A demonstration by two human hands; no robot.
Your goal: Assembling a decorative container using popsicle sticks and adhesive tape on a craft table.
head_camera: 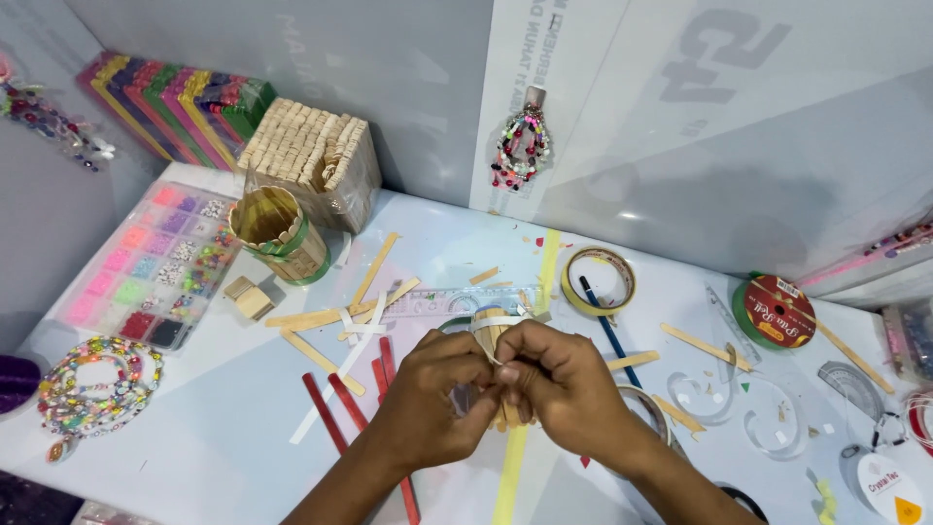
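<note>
Red round-labelled spool (775,311), table's right

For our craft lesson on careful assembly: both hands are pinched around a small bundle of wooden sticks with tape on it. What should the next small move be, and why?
Probably press the white tape strip flat around the stick bundle. The left hand and right hand both pinch the bundle at its middle, and the tape at its top looks only partly wrapped, so smoothing it down would likely hold the sticks together.
</note>
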